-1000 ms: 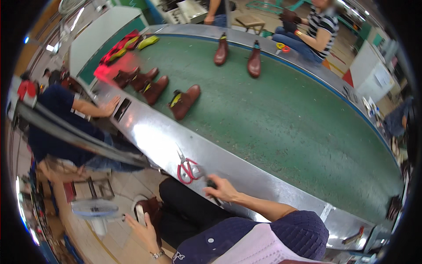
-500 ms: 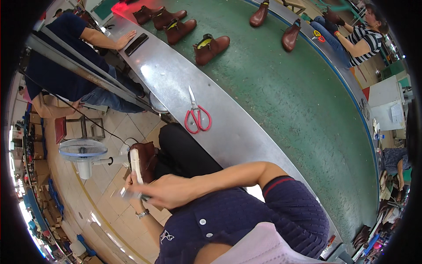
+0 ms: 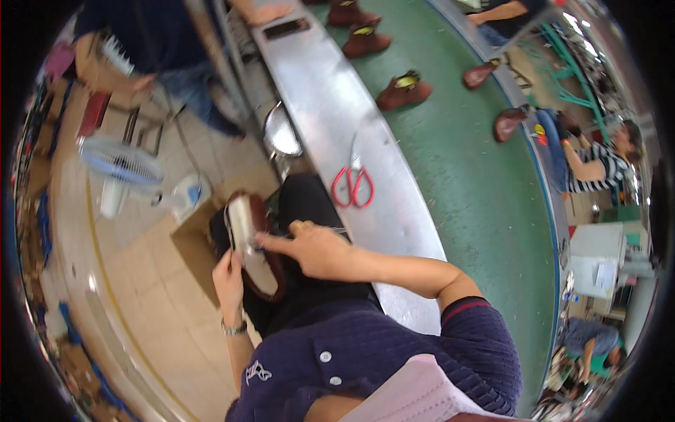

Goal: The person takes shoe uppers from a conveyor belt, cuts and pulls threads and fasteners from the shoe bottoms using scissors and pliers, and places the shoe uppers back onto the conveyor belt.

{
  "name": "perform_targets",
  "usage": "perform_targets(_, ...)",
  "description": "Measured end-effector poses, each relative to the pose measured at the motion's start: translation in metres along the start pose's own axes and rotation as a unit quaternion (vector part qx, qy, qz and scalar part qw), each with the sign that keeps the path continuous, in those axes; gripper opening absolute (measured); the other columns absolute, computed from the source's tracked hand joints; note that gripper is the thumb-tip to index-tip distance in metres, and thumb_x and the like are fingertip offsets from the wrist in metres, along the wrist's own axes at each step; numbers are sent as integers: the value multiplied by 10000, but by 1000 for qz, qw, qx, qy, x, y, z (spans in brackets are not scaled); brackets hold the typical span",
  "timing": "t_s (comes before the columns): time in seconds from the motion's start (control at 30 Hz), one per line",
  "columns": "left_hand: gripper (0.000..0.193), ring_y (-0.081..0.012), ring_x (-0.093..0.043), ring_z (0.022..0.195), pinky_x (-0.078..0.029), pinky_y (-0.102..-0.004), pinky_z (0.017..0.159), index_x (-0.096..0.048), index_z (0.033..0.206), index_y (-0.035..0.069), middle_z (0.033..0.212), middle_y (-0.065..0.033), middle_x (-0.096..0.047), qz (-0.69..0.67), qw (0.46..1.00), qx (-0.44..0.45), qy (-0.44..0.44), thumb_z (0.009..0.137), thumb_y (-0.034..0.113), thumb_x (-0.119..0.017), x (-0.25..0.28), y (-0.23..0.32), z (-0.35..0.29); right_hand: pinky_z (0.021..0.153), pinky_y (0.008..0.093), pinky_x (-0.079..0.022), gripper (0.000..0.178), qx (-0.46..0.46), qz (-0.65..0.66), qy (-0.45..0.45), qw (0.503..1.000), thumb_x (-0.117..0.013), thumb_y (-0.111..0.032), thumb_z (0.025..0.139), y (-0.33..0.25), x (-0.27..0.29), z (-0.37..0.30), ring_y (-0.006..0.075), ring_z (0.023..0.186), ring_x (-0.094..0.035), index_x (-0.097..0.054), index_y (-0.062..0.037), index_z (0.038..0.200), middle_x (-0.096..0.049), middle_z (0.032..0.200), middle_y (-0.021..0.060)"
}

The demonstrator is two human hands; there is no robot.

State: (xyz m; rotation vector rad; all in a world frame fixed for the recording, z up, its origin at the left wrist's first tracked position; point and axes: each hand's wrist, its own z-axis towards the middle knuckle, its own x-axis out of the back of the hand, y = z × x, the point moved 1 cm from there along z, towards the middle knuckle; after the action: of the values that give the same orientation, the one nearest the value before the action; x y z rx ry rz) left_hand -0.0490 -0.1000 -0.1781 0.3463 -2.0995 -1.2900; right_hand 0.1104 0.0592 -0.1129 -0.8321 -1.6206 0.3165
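A brown boot (image 3: 275, 283) lies sole up across my lap, its pale cream sole (image 3: 259, 273) facing me. My left hand (image 3: 228, 281) grips its left edge, the fingers hooked at the side and partly blurred. Over the boot's right side, my right hand (image 3: 322, 253) reaches with the index finger stretched to the sole. Its other fingers are closed around a slim tool (image 3: 302, 226) with a yellowish end and a thin metal part pointing right; its exact kind is unclear. Red-handled scissors (image 3: 357, 172) rest on the metal ledge beyond this hand.
The metal ledge (image 3: 320, 91) borders a green work surface (image 3: 457, 183) carrying several brown boots (image 3: 406, 91). A dark phone (image 3: 286, 28) lies at the ledge's far end. Left are a cardboard box (image 3: 191, 243) and a fan (image 3: 123, 162). Co-workers (image 3: 598, 169) are across and far left.
The boot has turned from edge-on to sole up. My right hand has moved from across my left hand to the boot's right side. The whole view has shifted.
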Motion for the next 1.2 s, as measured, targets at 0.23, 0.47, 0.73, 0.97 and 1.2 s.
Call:
perform_targets(0.23, 695, -198, -384, 1228, -328, -320, 1017, -150, 1438, 93, 1382, -93, -342, -409, 904, 85, -95, 868, 13, -540, -29, -28, -22, 621, 333, -488, 515, 79, -322, -22, 943, -483, -170, 816, -31, -3, 21, 336, 963, -545, -416, -237, 1322, -552, 973, 197)
perform_targets(0.47, 732, -291, -388, 1252, -302, -447, 1047, -231, 1413, 109, 1357, -142, -393, -614, 764, 147, -137, 875, 573, -409, -45, -16, -11, 613, 422, -495, 567, 10, -103, -68, 992, -514, -100, 808, -18, 11, -2, 339, 678, -603, -402, -304, 1325, -578, 729, 157)
perform_targets(0.73, 625, -239, -555, 1073, -439, -404, 935, -424, 1296, 51, 1222, -134, -535, -703, 640, 200, -237, 851, 472, -550, -69, -33, 13, 667, 414, -483, 596, 9, -48, -110, 993, -566, -120, 823, -11, 30, -9, 333, 753, -600, -366, -314, 1349, -624, 849, 140)
perform_targets(0.97, 499, -186, -581, 993, -470, -363, 883, -413, 1309, 156, 1155, -72, -566, -675, 680, 209, -195, 856, 263, -593, -68, -8, 12, 657, 351, -512, 586, 274, 35, 144, 950, -603, -70, 809, -44, 76, 39, 303, 774, -632, -397, -211, 1339, -634, 981, 117)
perform_targets(1.2, 624, -143, -478, 1123, -390, -305, 948, -288, 1406, 176, 1274, -29, -474, -577, 788, 162, -140, 855, 220, -579, -69, 0, 8, 517, 352, -499, 710, 156, -420, -111, 887, -544, -131, 837, -31, 54, 76, 278, 600, -630, -199, -383, 1404, -599, 633, 135)
